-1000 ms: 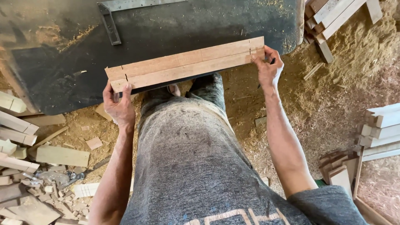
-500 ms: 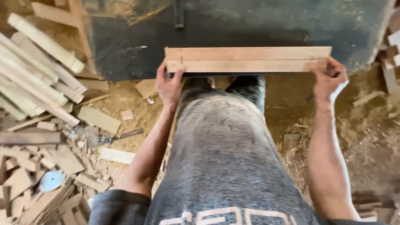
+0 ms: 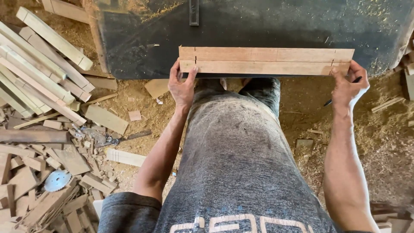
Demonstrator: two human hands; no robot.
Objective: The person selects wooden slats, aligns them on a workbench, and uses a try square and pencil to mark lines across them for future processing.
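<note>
Two long wooden strips (image 3: 265,61) lie side by side at the near edge of a dark machine table (image 3: 258,26), each with a pencil mark across it close to both ends. My left hand (image 3: 182,86) grips their left end, thumb on the top face. My right hand (image 3: 350,86) grips the right end and also holds a dark pencil (image 3: 340,96) that pokes out below the palm. My grey shirt and trousers fill the lower middle of the view.
Long wooden slats (image 3: 41,64) are stacked at the left. Offcuts and sawdust cover the floor, with a round saw blade (image 3: 57,180) lying among scraps at the lower left. A metal bracket (image 3: 194,12) sits on the table's far side. More wood pieces (image 3: 407,60) lie at the right edge.
The view has swung left, showing the slat pile. The strips now lie level along the table edge instead of slanted. Both hands keep their hold on the ends.
</note>
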